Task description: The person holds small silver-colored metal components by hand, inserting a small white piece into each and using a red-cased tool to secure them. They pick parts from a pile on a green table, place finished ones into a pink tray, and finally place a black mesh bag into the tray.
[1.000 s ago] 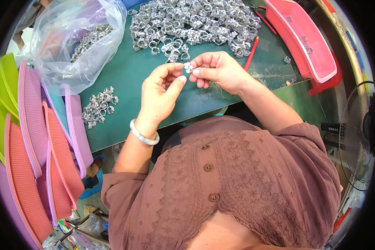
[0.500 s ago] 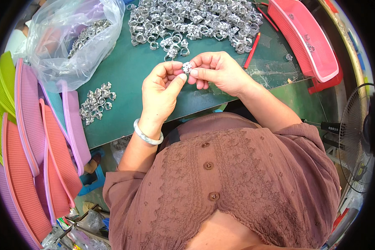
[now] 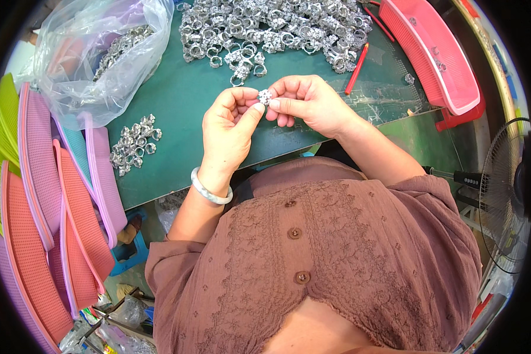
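Note:
Between my two hands, above the near part of the green table [image 3: 183, 135], is a silver ring [image 3: 265, 97] with a cluster of clear stones facing up. Thumb and fingers of my left hand [image 3: 230, 121] pinch its left side; a pale bangle circles that wrist. My right hand [image 3: 310, 103] pinches the right side the same way. The band is mostly hidden by the fingers. Just beyond my hands lies a large heap of similar rings [image 3: 271, 26]. A smaller pile of rings [image 3: 135, 144] rests on the table to the left.
A clear plastic bag [image 3: 100, 65] with rings inside stands at far left, beside stacked coloured plastic baskets [image 3: 38, 236]. Right of the heap lies a red pencil [image 3: 357, 69]. A pink basket [image 3: 425, 59] holds a few rings. At the right edge stands a fan [image 3: 504, 189].
The view has shifted slightly, so the table and piles sit a little further left. Both hands keep their pinch on the ring, with hardly any movement.

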Demonstrator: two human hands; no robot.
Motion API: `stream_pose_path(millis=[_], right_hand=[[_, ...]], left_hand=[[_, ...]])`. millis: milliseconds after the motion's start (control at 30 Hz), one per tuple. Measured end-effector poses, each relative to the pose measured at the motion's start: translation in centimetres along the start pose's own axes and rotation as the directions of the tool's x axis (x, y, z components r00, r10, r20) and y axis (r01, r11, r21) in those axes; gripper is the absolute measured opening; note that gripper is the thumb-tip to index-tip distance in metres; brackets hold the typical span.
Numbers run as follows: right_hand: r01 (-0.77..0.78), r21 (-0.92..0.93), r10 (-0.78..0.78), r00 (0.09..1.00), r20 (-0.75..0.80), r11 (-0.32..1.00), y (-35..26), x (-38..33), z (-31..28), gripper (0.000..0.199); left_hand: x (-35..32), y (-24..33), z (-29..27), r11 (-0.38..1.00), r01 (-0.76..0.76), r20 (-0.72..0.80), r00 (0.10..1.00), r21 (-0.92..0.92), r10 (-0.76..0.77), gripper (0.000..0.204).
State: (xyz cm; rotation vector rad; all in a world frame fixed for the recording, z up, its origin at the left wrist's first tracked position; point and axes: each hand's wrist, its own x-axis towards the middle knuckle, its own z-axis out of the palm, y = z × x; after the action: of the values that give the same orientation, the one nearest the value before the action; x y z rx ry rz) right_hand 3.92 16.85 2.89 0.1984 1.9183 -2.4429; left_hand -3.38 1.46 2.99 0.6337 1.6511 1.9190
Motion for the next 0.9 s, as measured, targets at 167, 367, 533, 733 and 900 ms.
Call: stream_pose_path(millis=[167,367,533,733,900], right_hand=[[-0.021,-0.002,0.021,1.000,-0.010,1.000,0.14,-0.04,0.05,0.015],[-0.028,0.009,0.028,1.000,-0.010,1.000,0.27,-0.19,0.12,0.015],[-0.032,0.017,0.032,0.999,-0.017,0.999,0.31,-0.11,0.06,0.016],[-0.041,0.024,0.041,0.999,-0.027,0.999,0.31,-0.21,0.20,0.016],[-0.037,0.001,0.037,0.998,-0.043,0.999,0.24,-0.32,0.31,0.016]], left_hand=[[-0.02,-0.30,-0.03,1.000,0.006,-0.012,1.000,-0.006,-0.006,0.016],[-0.16,-0.42,-0.06,1.000,0.014,-0.007,1.000,-0.011,-0.014,0.016],[-0.13,-0.44,0.06,1.000,0.019,-0.002,1.000,-0.022,-0.019,0.016],[-0.10,-0.70,-0.13,1.000,0.026,-0.007,1.000,-0.010,-0.026,0.014],[-0.14,-0.71,-0.03,1.000,0.017,0.001,1.000,0.004,-0.017,0.014]])
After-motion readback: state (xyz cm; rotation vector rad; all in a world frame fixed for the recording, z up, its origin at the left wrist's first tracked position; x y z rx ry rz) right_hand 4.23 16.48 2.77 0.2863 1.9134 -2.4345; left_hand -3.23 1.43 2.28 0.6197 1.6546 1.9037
